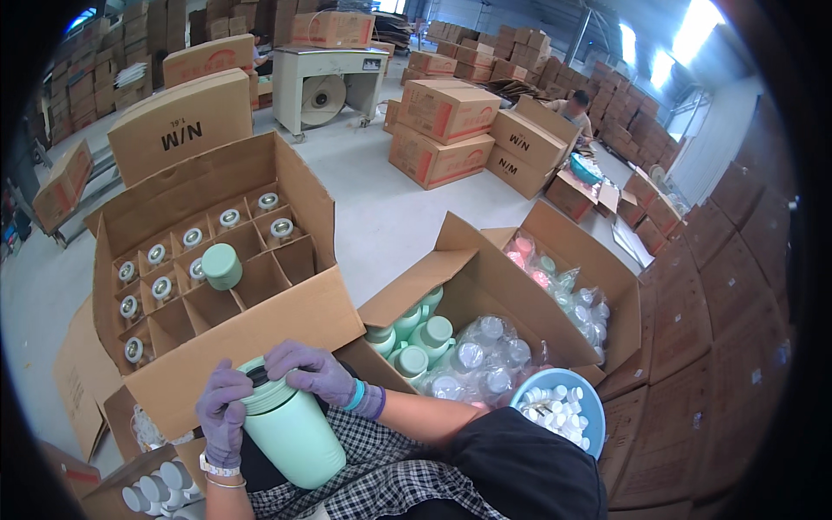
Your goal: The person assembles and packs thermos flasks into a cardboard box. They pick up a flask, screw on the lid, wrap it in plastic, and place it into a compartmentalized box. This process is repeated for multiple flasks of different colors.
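Observation:
A mint-green flask body (292, 435) leans tilted across my lap, its threaded mouth facing up and to the left. My left hand (224, 396), in a purple-grey glove, grips the left side of the mouth. From the right, my gloved right hand (318, 374) has its fingers on the same rim. Between them a dark ring (258, 375) shows in the opening. Just beyond stands a divided carton (240, 338) with several silvery, glass-like liners (162, 286) in its cells. A mint-green lid or cup (221, 266) sits on top of the dividers.
To the right, an open carton (416, 260) holds mint-green flasks (434, 333) and bagged white-topped items (469, 356). A blue basin (595, 406) contains small white parts. White-capped pieces (155, 487) lie in a box at lower left. Stacked cartons (445, 130), a strapping machine (328, 91) and a person (575, 114) are farther off.

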The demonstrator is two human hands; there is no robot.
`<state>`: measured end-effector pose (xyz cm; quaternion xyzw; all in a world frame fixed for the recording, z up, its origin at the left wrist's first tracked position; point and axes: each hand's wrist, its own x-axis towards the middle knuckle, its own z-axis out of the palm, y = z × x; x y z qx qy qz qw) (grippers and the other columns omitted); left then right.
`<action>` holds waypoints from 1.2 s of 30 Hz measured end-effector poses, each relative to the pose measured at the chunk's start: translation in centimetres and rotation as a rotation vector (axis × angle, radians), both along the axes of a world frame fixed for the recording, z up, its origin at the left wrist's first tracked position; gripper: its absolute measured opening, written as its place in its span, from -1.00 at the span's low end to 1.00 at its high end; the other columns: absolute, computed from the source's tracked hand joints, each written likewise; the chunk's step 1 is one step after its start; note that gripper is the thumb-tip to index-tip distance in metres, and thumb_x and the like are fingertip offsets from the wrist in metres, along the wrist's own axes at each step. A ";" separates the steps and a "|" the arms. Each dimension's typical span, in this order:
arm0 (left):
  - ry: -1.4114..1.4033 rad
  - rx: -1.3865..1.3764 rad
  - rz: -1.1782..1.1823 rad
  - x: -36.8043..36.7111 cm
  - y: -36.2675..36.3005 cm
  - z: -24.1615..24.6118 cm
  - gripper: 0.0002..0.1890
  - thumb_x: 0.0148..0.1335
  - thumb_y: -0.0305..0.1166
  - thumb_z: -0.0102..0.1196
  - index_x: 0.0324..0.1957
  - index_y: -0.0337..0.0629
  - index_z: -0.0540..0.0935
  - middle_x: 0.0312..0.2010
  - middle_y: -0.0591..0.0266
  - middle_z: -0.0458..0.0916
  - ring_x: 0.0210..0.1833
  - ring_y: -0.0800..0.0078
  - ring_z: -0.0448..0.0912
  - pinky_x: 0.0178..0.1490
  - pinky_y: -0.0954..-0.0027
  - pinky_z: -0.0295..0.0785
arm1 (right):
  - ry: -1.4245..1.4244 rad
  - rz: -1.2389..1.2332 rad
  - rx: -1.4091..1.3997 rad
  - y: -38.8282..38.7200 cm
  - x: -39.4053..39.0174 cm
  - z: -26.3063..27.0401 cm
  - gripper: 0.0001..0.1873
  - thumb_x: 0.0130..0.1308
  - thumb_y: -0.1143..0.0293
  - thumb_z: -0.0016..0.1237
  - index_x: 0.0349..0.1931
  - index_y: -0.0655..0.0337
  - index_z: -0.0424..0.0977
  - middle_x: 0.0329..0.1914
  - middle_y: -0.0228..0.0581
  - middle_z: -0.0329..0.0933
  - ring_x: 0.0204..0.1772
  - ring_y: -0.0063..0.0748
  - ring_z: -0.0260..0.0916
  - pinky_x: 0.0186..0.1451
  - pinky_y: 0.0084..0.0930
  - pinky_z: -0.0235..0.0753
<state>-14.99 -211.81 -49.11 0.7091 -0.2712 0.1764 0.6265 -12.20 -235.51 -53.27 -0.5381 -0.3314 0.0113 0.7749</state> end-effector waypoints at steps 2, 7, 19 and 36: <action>-0.007 -0.004 -0.043 -0.2 0.7 -0.4 -0.48 0.45 0.17 0.26 -0.29 -0.15 0.72 -0.24 0.20 0.70 -0.08 0.24 0.66 0.51 -0.22 0.33 | -0.058 0.040 -0.018 0.1 -0.3 -0.3 -0.73 0.48 0.28 0.21 0.01 0.28 0.72 0.17 -0.16 0.59 0.37 -0.14 0.45 0.52 -0.15 0.37; -0.054 0.033 -0.063 -1.1 1.4 -0.9 -0.47 0.51 0.18 0.17 -0.25 -0.15 0.70 -0.21 0.13 0.70 -0.11 0.18 0.63 0.37 -0.13 0.42 | -0.087 0.089 -0.008 0.4 -0.9 -0.1 -0.73 0.50 0.30 0.18 0.04 0.26 0.72 0.19 -0.16 0.58 0.41 -0.08 0.42 0.56 -0.10 0.32; -0.135 0.839 0.327 -8.9 -4.6 4.2 -0.25 0.51 0.23 -0.10 0.32 -0.29 0.58 0.19 -0.06 0.60 0.29 -0.11 0.49 0.45 -0.15 0.22 | 0.518 0.366 0.251 4.0 1.1 -3.7 -0.63 0.65 0.17 -0.11 -0.05 0.28 0.66 0.36 -0.09 0.61 0.50 -0.24 0.44 0.65 -0.28 0.30; 0.295 0.204 -0.195 -4.6 -5.2 -0.6 -0.59 0.34 -0.32 0.24 0.19 -0.19 0.62 -0.01 0.06 0.64 0.14 0.13 0.62 0.23 0.15 0.54 | -1.092 0.235 -0.626 -0.7 -8.4 16.6 -0.51 0.02 0.12 0.37 -0.04 0.13 0.68 0.00 -0.16 0.69 0.20 -0.08 0.61 0.23 -0.07 0.58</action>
